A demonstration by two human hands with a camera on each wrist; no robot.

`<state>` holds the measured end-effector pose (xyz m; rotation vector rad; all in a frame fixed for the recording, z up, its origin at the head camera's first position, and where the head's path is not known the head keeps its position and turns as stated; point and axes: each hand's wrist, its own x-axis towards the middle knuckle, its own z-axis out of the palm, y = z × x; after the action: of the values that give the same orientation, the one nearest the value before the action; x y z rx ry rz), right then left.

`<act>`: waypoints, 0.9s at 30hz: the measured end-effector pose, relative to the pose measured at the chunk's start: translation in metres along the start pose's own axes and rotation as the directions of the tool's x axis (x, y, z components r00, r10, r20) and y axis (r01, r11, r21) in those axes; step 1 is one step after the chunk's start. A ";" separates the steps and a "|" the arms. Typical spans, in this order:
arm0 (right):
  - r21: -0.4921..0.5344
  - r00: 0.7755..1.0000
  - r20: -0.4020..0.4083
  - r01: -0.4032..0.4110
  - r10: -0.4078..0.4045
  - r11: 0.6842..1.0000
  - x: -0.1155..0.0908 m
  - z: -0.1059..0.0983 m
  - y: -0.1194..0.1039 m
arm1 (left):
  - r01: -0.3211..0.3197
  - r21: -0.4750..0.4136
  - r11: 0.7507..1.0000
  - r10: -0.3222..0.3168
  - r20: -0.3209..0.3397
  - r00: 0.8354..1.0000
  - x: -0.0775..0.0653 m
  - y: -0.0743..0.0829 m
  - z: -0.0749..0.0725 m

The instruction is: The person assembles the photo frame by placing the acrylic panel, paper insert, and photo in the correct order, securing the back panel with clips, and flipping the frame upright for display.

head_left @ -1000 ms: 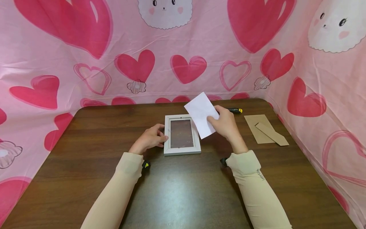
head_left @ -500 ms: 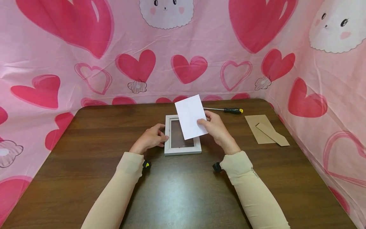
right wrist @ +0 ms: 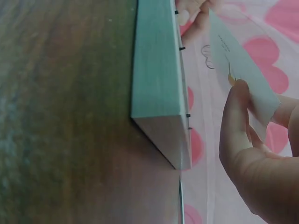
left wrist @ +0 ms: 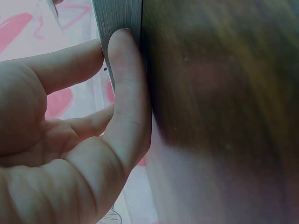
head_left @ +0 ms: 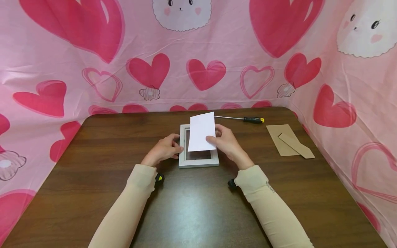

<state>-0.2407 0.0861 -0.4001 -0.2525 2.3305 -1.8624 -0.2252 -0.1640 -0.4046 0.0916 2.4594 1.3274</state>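
Observation:
A white picture frame (head_left: 198, 163) lies on the table, with its open middle and small dark tabs along the inner edge. My left hand (head_left: 162, 148) holds the frame's left side, the thumb by its top edge and a finger along the outer wall (left wrist: 119, 21). My right hand (head_left: 228, 142) pinches a white paper card (head_left: 201, 132) by its right edge, thumb on top. Tilted over the frame, the card hides much of the opening in the head view. From the right wrist, its underside (right wrist: 240, 60) shows small print and a little drawing.
Behind the frame lies a screwdriver (head_left: 253, 120) with a black and yellow handle. To the right, a brown backing board (head_left: 277, 136) lies under a narrow strip with a pointed end (head_left: 296, 146). Pink heart-printed cloth (head_left: 204, 93) hangs around the table (head_left: 198, 206).
My right hand has brought the card leftward and lower over the frame, turning it nearly in line with the frame. The screwdriver's shaft has come into sight. My left hand stays at the frame.

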 end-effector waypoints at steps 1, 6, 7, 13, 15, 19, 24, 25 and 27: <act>-0.020 1.000 -0.006 0.000 -0.001 1.000 0.000 0.001 0.001 | 0.001 0.001 1.000 -0.001 0.000 1.000 0.000 0.000 0.000; -0.135 1.000 -0.025 0.000 -0.003 0.991 0.001 0.004 0.006 | 0.004 0.008 1.000 -0.004 0.002 1.000 0.000 0.001 0.000; -0.157 1.000 -0.029 -0.003 -0.002 0.988 0.001 0.005 0.007 | 0.004 0.007 1.000 -0.004 0.003 1.000 0.000 0.000 0.000; -0.203 1.000 -0.031 -0.004 -0.003 0.979 0.001 0.012 0.009 | 0.006 0.017 1.000 -0.006 0.007 1.000 -0.001 0.000 -0.001; -0.205 1.000 -0.024 0.005 -0.011 0.979 0.001 0.013 0.010 | 0.010 0.018 1.000 -0.010 0.007 1.000 -0.001 0.000 -0.001; -0.225 1.000 -0.007 0.013 -0.015 0.974 0.001 0.014 0.010 | 0.018 0.016 1.000 -0.019 0.008 1.000 -0.001 0.000 -0.001; -0.306 1.000 0.009 0.013 -0.010 0.952 0.000 0.013 0.007 | 0.020 0.017 1.000 -0.020 0.009 1.000 0.000 0.000 -0.001; -0.332 1.000 0.011 0.018 -0.015 0.943 -0.001 0.012 0.007 | 0.019 0.017 1.000 -0.020 0.010 1.000 0.000 0.000 -0.001; -0.392 0.999 0.016 0.033 -0.029 0.919 -0.002 0.011 0.006 | 0.018 0.017 1.000 -0.019 0.012 1.000 0.000 0.000 -0.001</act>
<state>-0.2367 0.0775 -0.4088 -0.3436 2.6898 -1.3799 -0.2256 -0.1647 -0.4038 0.0803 2.4559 1.2955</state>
